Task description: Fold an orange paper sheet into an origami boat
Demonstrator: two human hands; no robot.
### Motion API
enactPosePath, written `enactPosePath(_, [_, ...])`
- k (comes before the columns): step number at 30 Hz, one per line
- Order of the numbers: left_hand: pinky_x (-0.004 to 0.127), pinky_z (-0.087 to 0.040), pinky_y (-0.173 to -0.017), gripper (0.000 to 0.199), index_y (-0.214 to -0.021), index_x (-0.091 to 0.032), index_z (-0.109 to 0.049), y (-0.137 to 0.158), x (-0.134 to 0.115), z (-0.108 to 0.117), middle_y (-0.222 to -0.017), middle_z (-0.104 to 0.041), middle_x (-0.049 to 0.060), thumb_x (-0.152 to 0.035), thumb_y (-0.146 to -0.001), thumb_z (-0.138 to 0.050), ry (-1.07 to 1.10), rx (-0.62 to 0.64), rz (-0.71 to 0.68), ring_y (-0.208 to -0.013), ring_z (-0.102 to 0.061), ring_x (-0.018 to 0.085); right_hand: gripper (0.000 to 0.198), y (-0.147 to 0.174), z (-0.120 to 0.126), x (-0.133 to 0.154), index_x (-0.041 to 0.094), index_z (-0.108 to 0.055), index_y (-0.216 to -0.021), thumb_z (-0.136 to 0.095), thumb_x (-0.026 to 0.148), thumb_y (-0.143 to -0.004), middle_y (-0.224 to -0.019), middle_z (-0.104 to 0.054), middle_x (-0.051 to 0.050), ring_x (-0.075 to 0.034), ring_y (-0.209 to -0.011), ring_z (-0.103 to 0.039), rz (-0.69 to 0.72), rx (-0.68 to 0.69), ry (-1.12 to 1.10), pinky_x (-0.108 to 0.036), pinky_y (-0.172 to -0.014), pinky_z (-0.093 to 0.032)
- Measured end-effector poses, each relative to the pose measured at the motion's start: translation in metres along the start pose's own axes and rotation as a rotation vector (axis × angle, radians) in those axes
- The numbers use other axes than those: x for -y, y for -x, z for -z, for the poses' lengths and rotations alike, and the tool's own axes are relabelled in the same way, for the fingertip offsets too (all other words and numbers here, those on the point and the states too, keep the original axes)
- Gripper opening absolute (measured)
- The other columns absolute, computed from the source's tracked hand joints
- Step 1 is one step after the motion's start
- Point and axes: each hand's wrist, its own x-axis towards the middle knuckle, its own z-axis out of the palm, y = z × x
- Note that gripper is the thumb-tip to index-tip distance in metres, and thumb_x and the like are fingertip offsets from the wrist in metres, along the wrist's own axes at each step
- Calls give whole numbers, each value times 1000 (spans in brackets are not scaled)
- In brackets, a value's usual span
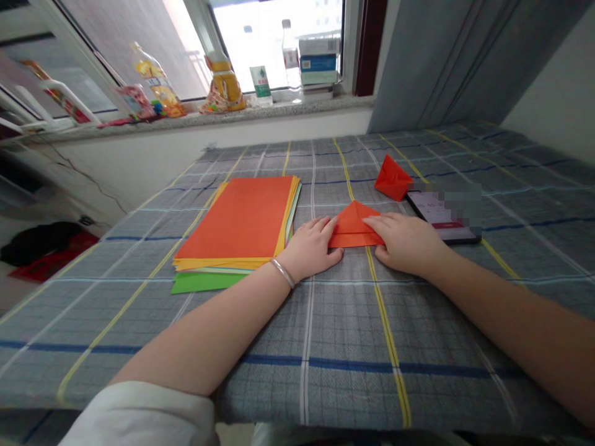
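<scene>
A sheet of orange-red paper [356, 223] lies on the checked cloth in front of me, folded to a peak at the top with a straight strip along its bottom edge. My left hand [312, 248] rests on its left corner, fingers stretched out flat and thumb apart on the cloth side. Over the right corner lie the flat fingers of my right hand [404, 243], its thumb just below the paper's edge. Both hands hide the paper's side corners. Beyond the right hand stands a folded orange-red paper piece [393, 178], pointed at the top.
A stack of coloured paper [239, 217], orange on top, lies beside my left hand. A phone [444, 217] with its screen lit is just past my right hand. Bottles [289, 59], boxes [319, 62] and packets line the windowsill [279, 110] behind the cloth-covered table [260, 384].
</scene>
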Motion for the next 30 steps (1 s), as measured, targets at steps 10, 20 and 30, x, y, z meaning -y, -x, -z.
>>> enactPosePath(10, [45, -36, -108, 56, -140, -18, -49, -1, 2, 4, -136, -59, 9, -52, -98, -35, 274, -113, 116, -125, -51, 27, 33, -4, 2, -5, 16, -68, -105, -37, 17, -96, -108, -73, -12, -26, -92, -67, -5, 56, 147, -36, -69, -42])
enactPosePath(20, [34, -47, -101, 46, -136, -12, -47, -21, 24, -4, -133, -61, 13, -25, -96, -28, 1185, -298, 538, -122, -59, 17, 31, 0, 17, -7, 21, -69, -103, -46, 39, -92, -83, -73, -10, -28, -75, -66, -460, -177, -57, -34, -61, -39])
enactPosePath(30, [38, -51, -92, 69, -151, -14, -27, -19, 7, -9, -110, -73, 12, -24, -90, -57, 1186, -55, 353, -99, -69, 19, 42, -13, -22, -17, 22, -55, -132, -46, 29, -93, -125, -68, -13, -29, -105, -68, -409, -196, -978, -44, -80, -56])
